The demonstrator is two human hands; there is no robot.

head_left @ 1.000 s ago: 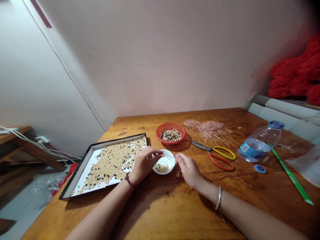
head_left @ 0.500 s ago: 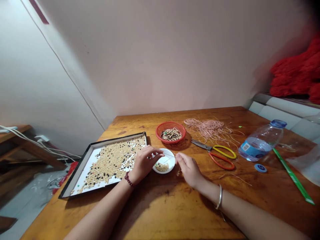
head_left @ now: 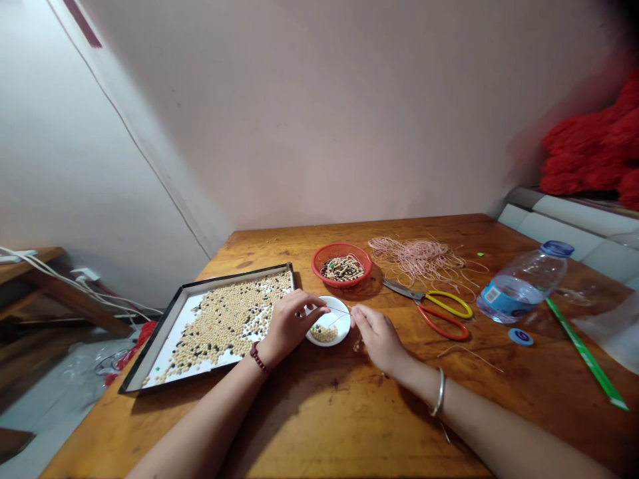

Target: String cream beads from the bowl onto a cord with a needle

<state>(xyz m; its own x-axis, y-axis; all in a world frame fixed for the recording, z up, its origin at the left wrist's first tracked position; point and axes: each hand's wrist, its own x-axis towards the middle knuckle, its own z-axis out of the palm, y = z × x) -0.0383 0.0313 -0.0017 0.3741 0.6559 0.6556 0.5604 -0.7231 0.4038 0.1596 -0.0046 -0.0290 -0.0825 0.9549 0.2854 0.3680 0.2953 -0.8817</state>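
Observation:
Above a white dish (head_left: 344,326) with a small heap of pale beads (head_left: 325,334), my hands face each other. My left hand (head_left: 294,318) pinches one end of a thin cord (head_left: 340,310) between thumb and index finger; whether a bead is there too is too small to tell. The cord runs across to my right hand (head_left: 375,336), closed on it at the dish's right rim. A second thin strand slants down from the right fingertips over the dish. Several small beads (head_left: 357,342) hang below the right fingers.
Left stands a black-edged tray (head_left: 174,313) of pale and dark beads. Behind the dish is a red basket (head_left: 315,266) of strung beads. Pink cord (head_left: 419,258), scissors (head_left: 422,299), a water bottle (head_left: 524,283), a blue cap (head_left: 520,336) and a green strip (head_left: 584,352) lie right.
Both hands keep nearly the same pose over the dish, with the cord still stretched between them. The whole view has shifted very slightly.

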